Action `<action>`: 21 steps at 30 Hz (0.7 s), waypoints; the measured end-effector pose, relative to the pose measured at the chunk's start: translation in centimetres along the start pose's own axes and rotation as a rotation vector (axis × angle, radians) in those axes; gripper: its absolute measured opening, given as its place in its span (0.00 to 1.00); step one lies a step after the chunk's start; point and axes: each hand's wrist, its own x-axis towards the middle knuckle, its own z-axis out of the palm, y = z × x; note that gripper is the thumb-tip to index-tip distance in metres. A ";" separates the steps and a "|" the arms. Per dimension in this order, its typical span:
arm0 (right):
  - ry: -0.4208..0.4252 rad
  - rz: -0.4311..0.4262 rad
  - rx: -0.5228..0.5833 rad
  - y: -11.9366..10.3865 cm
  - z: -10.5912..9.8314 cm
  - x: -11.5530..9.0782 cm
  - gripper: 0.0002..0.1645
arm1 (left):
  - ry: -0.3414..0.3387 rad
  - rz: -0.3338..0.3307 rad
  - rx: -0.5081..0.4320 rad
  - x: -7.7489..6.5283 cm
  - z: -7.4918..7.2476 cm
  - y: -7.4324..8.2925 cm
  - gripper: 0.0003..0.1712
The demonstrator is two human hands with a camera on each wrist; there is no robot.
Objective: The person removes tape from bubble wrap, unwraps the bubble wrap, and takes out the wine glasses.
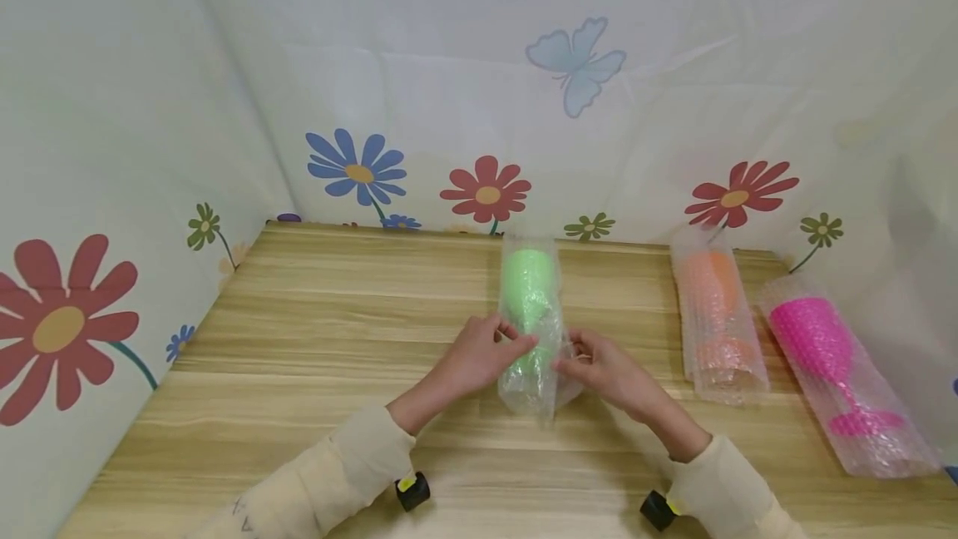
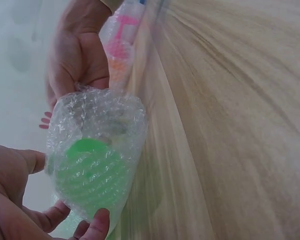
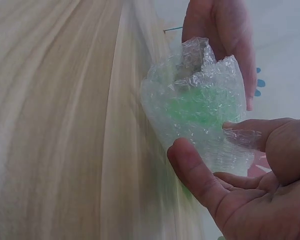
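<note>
A green goblet (image 1: 527,277) lies inside a sleeve of clear bubble wrap (image 1: 528,396) on the table, its cup end toward the back wall. My left hand (image 1: 479,352) is at the left side of the bundle, thumb reaching over the top of the wrap. In the left wrist view, its loosely bent fingers are spread apart around the wrap's side. On the opposite side, my right hand (image 1: 609,373) pinches a loose flap of the bubble wrap (image 3: 242,138) between thumb and fingers. The near end of the wrap is crumpled around the goblet's base.
To the right lie an orange goblet (image 1: 720,289) and a pink goblet (image 1: 816,338), each rolled in bubble wrap. The wood-grain table (image 1: 299,339) meets a white curtain (image 1: 419,98) printed with flowers and a butterfly at the back and left.
</note>
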 end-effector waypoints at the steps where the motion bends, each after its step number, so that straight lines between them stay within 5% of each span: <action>1: -0.003 0.002 -0.006 -0.1 0.0 -0.1 0.27 | 0.002 0.002 -0.001 -0.1 0.0 0.0 0.24; 10: -0.037 0.001 -0.008 -0.6 0.9 -0.7 0.23 | -0.014 0.005 0.025 -1.1 -0.2 0.0 0.23; 21: -0.090 -0.010 -0.008 -0.9 1.9 -1.2 0.23 | 0.003 -0.016 0.177 -2.9 -0.3 0.2 0.21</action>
